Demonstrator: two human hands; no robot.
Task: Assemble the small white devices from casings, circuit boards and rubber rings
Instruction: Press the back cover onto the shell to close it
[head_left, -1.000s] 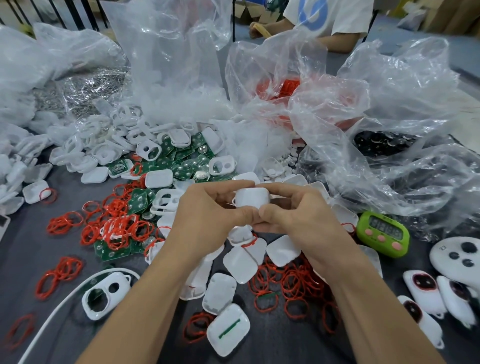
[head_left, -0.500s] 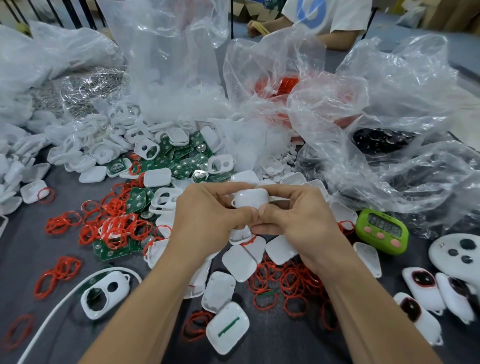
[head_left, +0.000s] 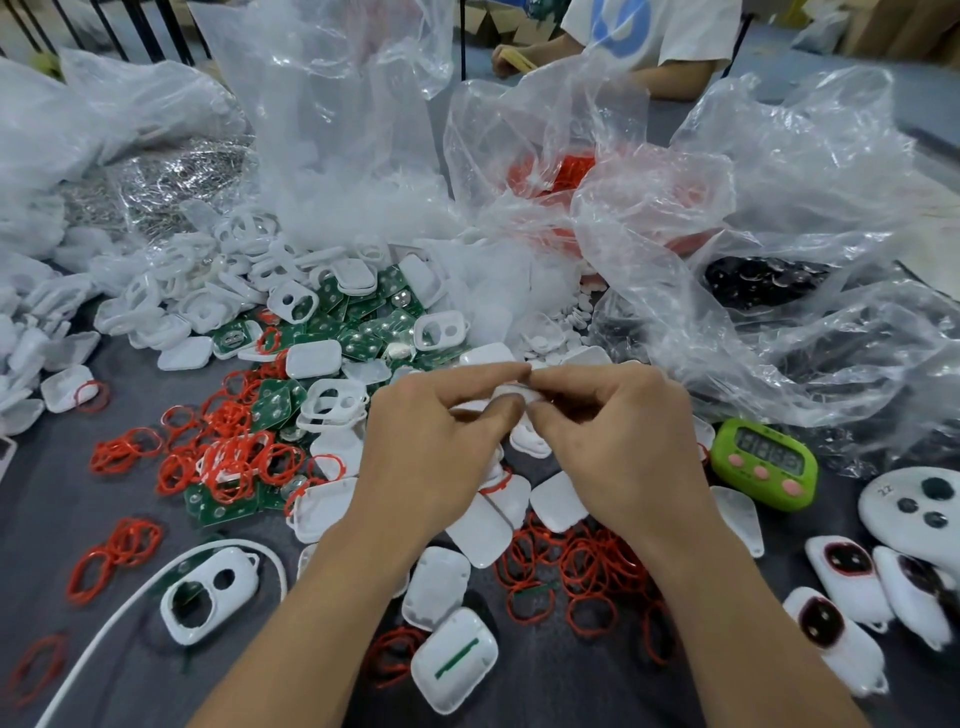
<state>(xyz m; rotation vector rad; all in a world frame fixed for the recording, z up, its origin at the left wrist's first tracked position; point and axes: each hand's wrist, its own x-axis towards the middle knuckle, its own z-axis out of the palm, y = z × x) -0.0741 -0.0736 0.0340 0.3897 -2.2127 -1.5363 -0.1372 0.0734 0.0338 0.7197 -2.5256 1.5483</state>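
Shell: nearest, a smooth white plastic shell (head_left: 454, 657), a rounded rectangle with a green strip on its face. It lies on the dark grey table (head_left: 52, 519), long axis near-left to far-right.
Front casing: a white front casing (head_left: 208, 592) with one large and one small hole, long axis near-left to far-right. A white cable (head_left: 130, 597) curves round it.
Rings: thin red rubber rings (head_left: 571, 571) lie scattered under the forearms and to the left.
Teardrop units: white teardrop units (head_left: 841, 639) at the right, each with a dark, red-rimmed window.
Hands: the left hand (head_left: 431, 457) and right hand (head_left: 618, 447) are together over mid-table. Their thumb and forefinger tips meet, and both pinch the device.
Device: the device (head_left: 511, 396) is small, white and smooth, held between the fingertips above the parts. Fingers cover most of it, so I cannot tell its long axis.
Timer: a lime-green, rounded timer (head_left: 762, 462) with a grey display and three pink buttons. Its digits are too blurred to read.
Controller: a white, domed controller (head_left: 914, 509) with three dark round buttons. A small dark mark on it is unreadable.
Boards: green boards (head_left: 363, 332) with silvery domes, heaped flat.
Casings: a heap of white casings (head_left: 208, 301), both holed frames and plain lids.
Bags: clear, crinkled bags (head_left: 753, 234). One holds red rings, one dark parts, one silvery parts.
Person: at the far side, a person (head_left: 649, 36) in a white shirt with a blue mark that is cropped and unreadable.
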